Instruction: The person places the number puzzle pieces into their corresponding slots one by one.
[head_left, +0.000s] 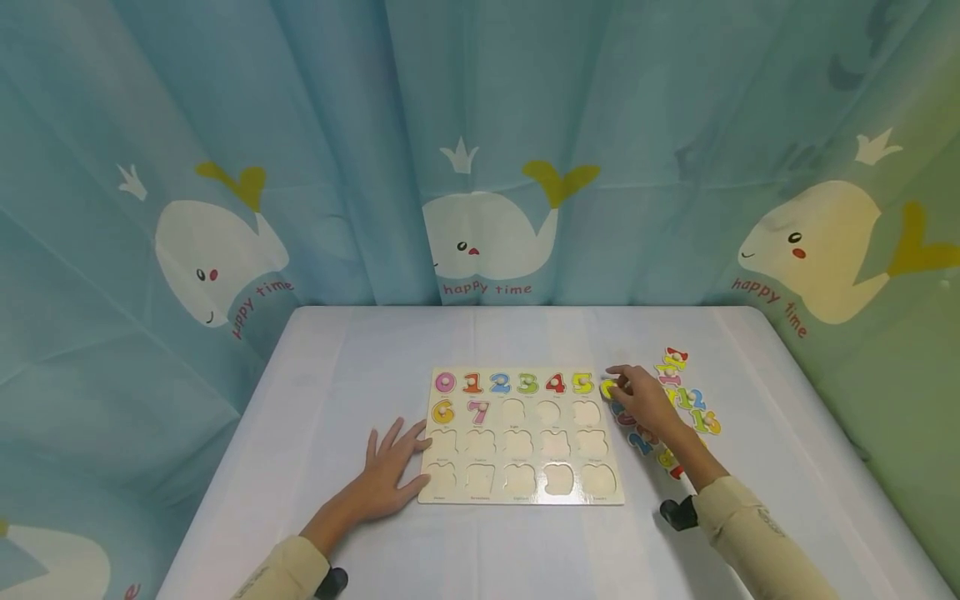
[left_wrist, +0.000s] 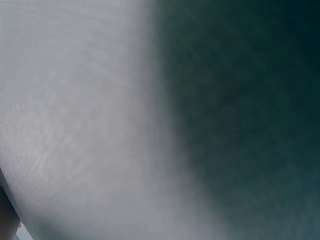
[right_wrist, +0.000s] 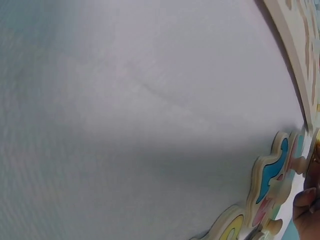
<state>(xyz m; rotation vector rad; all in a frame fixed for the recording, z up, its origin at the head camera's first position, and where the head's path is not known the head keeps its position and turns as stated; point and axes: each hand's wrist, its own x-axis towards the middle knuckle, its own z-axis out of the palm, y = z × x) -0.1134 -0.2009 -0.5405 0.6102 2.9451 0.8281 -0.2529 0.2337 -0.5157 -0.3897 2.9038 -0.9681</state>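
A beige-sleeved left arm reaches up from the near side of the number board (head_left: 492, 492), a black device (head_left: 331, 582) at its cuff. The left hand (head_left: 388, 479) lies low with fingers spread, its fingertips and thumb on the board's left edge, gripping nothing; the left wrist view beside it is mostly blur.

The pale board lies flat on a white-covered counter (head_left: 360, 358). Seated from the left along its top row are a pink 0 (head_left: 445, 382), a red-orange 1 (head_left: 472, 383), a blue 2 (head_left: 499, 383), a green 3 (head_left: 528, 383), a red 4 (head_left: 555, 383) and a yellow 5 (head_left: 582, 383). An orange 6 (head_left: 442, 412) and a pink 7 (head_left: 478, 412) begin the second row; the remaining recesses (head_left: 518, 478) show bare wood.

Just right of the board's far right corner, the right hand (head_left: 643, 400) bends inward, thumb and fingers pinching a yellow piece (head_left: 607, 389), whose numeral is partly hidden. The right forearm slants in from the near right, above a scatter of loose number pieces (head_left: 703, 421) to the board's right, among them a green-and-blue 12 (head_left: 690, 399). Round knobs stand out from several pieces in the right wrist view. Behind the board hangs a blue curtain (head_left: 345, 167) printed with white whales.
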